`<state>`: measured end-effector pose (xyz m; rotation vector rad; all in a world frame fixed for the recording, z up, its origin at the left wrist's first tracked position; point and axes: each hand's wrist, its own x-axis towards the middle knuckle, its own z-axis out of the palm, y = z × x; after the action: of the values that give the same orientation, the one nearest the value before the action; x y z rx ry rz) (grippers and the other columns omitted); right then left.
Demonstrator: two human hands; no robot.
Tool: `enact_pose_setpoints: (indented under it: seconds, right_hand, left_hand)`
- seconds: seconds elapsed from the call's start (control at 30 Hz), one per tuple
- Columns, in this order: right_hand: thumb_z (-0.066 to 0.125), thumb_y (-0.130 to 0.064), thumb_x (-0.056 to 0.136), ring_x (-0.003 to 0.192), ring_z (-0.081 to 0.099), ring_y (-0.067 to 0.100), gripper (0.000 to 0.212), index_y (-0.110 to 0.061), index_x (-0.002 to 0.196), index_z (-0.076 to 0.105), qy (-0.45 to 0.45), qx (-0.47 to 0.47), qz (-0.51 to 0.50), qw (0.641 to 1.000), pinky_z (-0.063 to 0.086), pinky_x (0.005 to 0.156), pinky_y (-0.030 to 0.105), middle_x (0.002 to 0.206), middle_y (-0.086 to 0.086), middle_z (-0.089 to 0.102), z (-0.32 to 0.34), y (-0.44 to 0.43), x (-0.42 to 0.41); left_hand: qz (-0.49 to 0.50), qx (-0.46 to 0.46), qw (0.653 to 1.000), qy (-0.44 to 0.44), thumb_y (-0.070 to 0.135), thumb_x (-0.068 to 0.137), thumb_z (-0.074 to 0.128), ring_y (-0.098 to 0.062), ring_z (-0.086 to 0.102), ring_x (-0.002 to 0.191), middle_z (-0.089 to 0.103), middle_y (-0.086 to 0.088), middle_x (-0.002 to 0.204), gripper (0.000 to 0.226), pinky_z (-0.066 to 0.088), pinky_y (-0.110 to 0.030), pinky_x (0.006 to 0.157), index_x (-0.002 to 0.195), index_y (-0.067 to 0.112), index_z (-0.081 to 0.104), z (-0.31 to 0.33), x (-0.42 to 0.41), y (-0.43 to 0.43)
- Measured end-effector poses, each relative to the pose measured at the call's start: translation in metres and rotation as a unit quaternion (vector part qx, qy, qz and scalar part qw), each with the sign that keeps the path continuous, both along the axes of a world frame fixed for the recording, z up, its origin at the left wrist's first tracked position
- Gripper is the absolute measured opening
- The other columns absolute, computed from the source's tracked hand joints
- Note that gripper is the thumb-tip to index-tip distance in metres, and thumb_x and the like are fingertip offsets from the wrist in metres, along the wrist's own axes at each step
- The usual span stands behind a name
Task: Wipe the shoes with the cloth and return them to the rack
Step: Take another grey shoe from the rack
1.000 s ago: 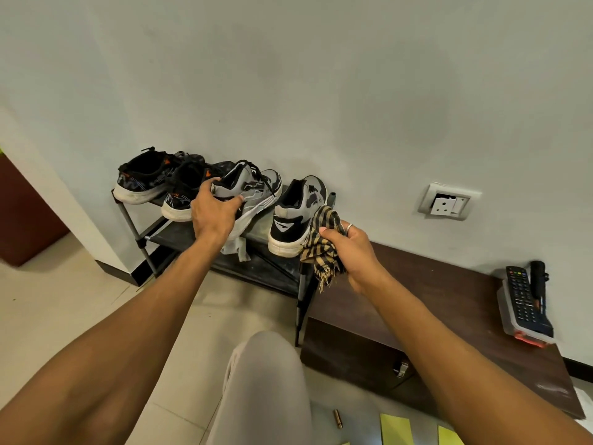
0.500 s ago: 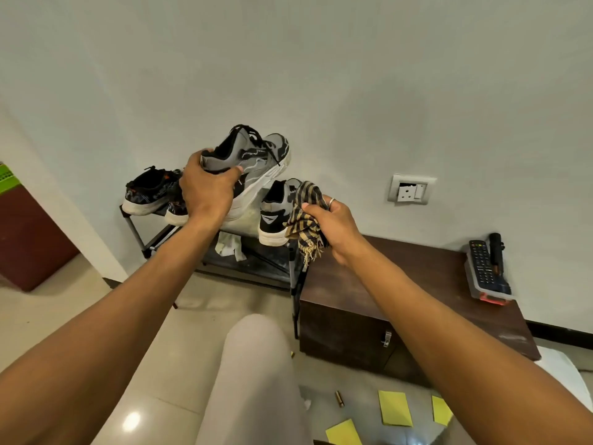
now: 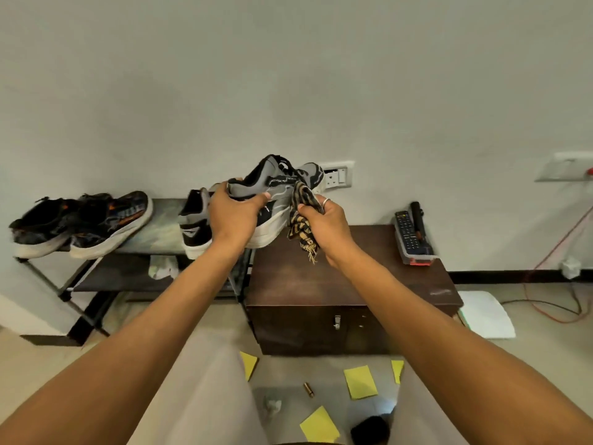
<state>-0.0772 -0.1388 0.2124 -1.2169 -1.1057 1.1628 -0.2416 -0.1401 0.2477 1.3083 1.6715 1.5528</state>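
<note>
My left hand [image 3: 232,216] grips a grey and black sneaker [image 3: 279,184] by its heel end and holds it up above the brown cabinet [image 3: 337,281]. My right hand [image 3: 324,226] holds a checked tan and black cloth [image 3: 300,213] bunched against the side of that sneaker. Its grey mate [image 3: 194,226] stands on the top shelf of the black shoe rack [image 3: 160,226], partly hidden behind my left wrist. Two dark sneakers [image 3: 80,223] with white soles sit at the rack's left end.
A tray with a remote control [image 3: 412,234] lies on the cabinet's right end. A wall socket [image 3: 337,176] is behind the raised shoe. Yellow paper notes [image 3: 359,382] and a small brass piece [image 3: 308,389] lie on the floor. A red cable [image 3: 552,252] runs along the right wall.
My left hand has lifted the grey sneaker off the rack and carried it right, over the cabinet. My right hand has brought the cloth against the shoe's side.
</note>
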Motion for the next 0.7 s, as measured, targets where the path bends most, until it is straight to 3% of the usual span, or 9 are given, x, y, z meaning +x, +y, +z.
enact_pose_setpoints:
  seconds: [0.1, 0.27, 0.37, 0.43, 0.57, 0.7]
  right_hand:
    - [0.063, -0.021, 0.097, 0.092, 0.074, 0.014, 0.022, -0.022, 0.118, 0.072, -0.035, -0.020, -0.031, 0.999, 0.061, 0.086, 0.037, 0.101, -0.003, 0.077, -0.024, 0.004, 0.029]
    - [0.060, -0.025, 0.097, 0.089, 0.071, 0.016, 0.015, -0.025, 0.106, 0.072, -0.128, -0.059, -0.063, 0.988, 0.060, 0.084, 0.041, 0.093, -0.005, 0.074, -0.076, 0.013, 0.060]
    - [0.057, -0.020, 0.101, 0.083, 0.061, 0.001, 0.015, -0.026, 0.103, 0.071, -0.186, -0.074, -0.044, 0.979, 0.048, 0.069, 0.021, 0.088, -0.012, 0.066, -0.106, 0.015, 0.070]
    - [0.056, -0.018, 0.102, 0.084, 0.061, -0.001, 0.017, -0.022, 0.107, 0.073, -0.199, -0.091, -0.021, 0.976, 0.043, 0.065, 0.015, 0.093, -0.009, 0.069, -0.128, 0.017, 0.073]
    - [0.058, -0.019, 0.100, 0.095, 0.066, 0.013, 0.022, -0.019, 0.116, 0.073, -0.234, -0.106, 0.014, 0.966, 0.048, 0.075, 0.022, 0.106, 0.001, 0.071, -0.164, 0.026, 0.072]
    - [0.060, -0.011, 0.097, 0.110, 0.059, 0.015, 0.032, -0.017, 0.126, 0.070, -0.263, -0.092, 0.039, 0.960, 0.046, 0.091, 0.025, 0.116, 0.002, 0.068, -0.185, 0.034, 0.069]
  left_hand:
    - [-0.026, -0.024, 0.999, -0.023, 0.026, 0.073, 0.091, -0.006, 0.071, 0.089, 0.074, 0.009, 0.097, 0.042, 0.059, -0.028, 0.084, 0.107, 0.018, 0.068, -0.033, 0.034, 0.011]
    - [-0.035, -0.085, 0.994, -0.058, 0.026, 0.075, 0.091, -0.011, 0.070, 0.098, 0.072, 0.005, 0.107, 0.049, 0.058, -0.029, 0.088, 0.115, 0.022, 0.064, -0.104, 0.073, 0.024]
    - [-0.039, -0.112, 0.991, -0.068, 0.024, 0.077, 0.089, -0.013, 0.070, 0.101, 0.070, 0.002, 0.112, 0.052, 0.059, -0.026, 0.083, 0.122, 0.021, 0.063, -0.149, 0.084, 0.022]
    - [-0.037, -0.125, 0.989, -0.063, 0.024, 0.078, 0.089, -0.013, 0.067, 0.105, 0.068, 0.004, 0.112, 0.052, 0.059, -0.033, 0.089, 0.121, 0.025, 0.061, -0.173, 0.087, 0.021]
    - [-0.056, -0.150, 0.986, -0.054, 0.018, 0.081, 0.086, -0.009, 0.064, 0.105, 0.064, 0.004, 0.114, 0.053, 0.057, -0.037, 0.095, 0.124, 0.021, 0.056, -0.203, 0.085, 0.026]
    - [-0.076, -0.184, 0.979, -0.045, 0.018, 0.080, 0.087, -0.011, 0.065, 0.109, 0.063, 0.002, 0.117, 0.056, 0.056, -0.040, 0.098, 0.123, 0.022, 0.052, -0.227, 0.078, 0.030]
